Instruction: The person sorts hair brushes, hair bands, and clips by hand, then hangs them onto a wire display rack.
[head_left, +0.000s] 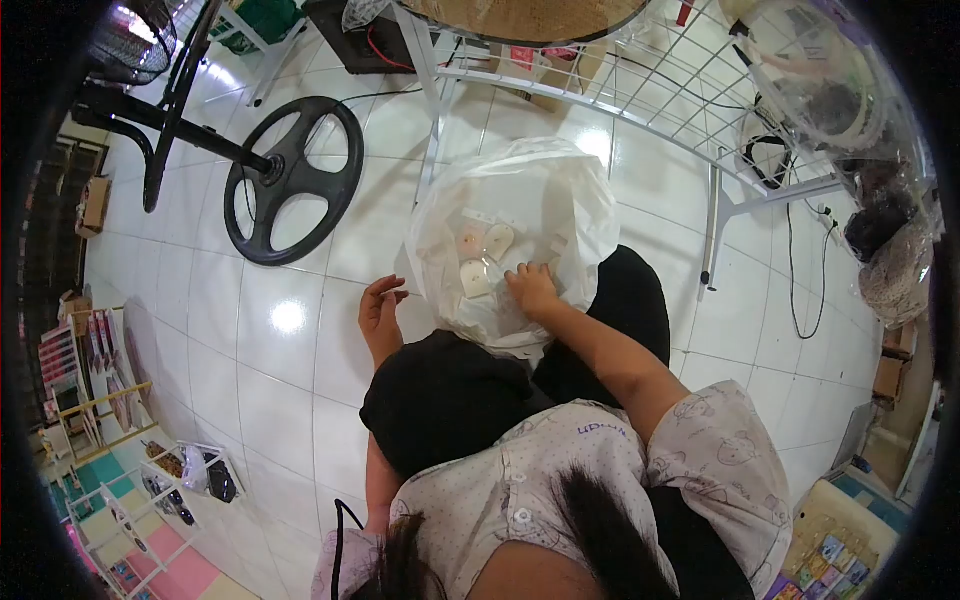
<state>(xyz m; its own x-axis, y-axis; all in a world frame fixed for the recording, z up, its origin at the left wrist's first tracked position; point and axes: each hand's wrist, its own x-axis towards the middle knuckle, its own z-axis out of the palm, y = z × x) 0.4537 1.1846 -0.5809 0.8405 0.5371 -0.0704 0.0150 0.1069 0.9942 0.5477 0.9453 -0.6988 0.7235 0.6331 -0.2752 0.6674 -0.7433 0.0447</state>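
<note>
A white translucent plastic bag (450,190) stands with its mouth wide on the floor between my knees. Inside it lie a few small pale cards: a pinkish one (469,240), a cream rounded one (498,241) and a white rounded one (475,279). My right hand (532,288) reaches over the near right rim into the bag, fingers curled downward beside the cards; I cannot tell what is in them. Just outside the bag's left side, my left hand (381,312) is raised near my knee, its fingers loosely bent and apart, holding nothing visible.
A fan stand with a round black base (292,180) is on the tiled floor at left. Ahead are a white wire-grid rack (640,105) and a round wooden top (530,18). Plastic-wrapped goods (830,90) hang at right. A black cable (800,320) trails on the floor.
</note>
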